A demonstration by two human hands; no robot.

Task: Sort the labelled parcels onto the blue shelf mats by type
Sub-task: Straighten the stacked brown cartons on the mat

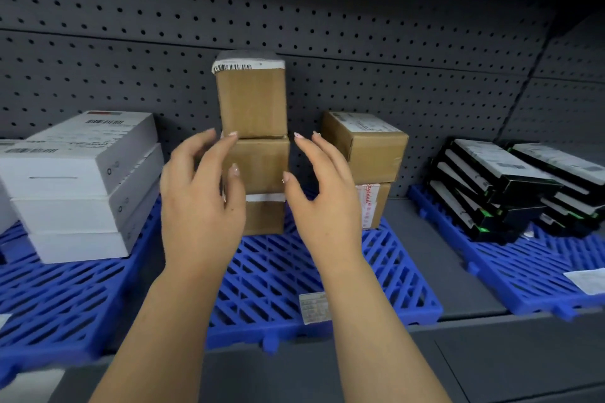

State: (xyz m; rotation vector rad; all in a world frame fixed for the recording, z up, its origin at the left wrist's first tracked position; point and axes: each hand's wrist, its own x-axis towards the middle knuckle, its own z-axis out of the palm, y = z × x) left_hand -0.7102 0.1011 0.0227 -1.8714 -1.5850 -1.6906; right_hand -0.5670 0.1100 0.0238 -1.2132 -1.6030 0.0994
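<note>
Your left hand (199, 199) and right hand (322, 196) hang open at centre frame, holding nothing, flanking the upright stack of brown parcels (253, 143) on the middle blue mat (314, 271). The left fingertips touch or nearly touch it; the right stands just clear.

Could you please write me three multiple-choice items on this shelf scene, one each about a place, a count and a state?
1. Where do the black boxes lie?
A. on the right mat
B. on the left mat
C. on the middle mat

2. How many brown boxes make up the tall stack between the hands?
A. one
B. three
C. five

3. How are the left hand and right hand?
A. both open, gripping nothing
B. both clenched into fists
C. both holding white boxes

Answers: 1 A, they sit on the right mat; 2 B, three stand stacked; 3 A, fingers spread beside the stack.
</note>
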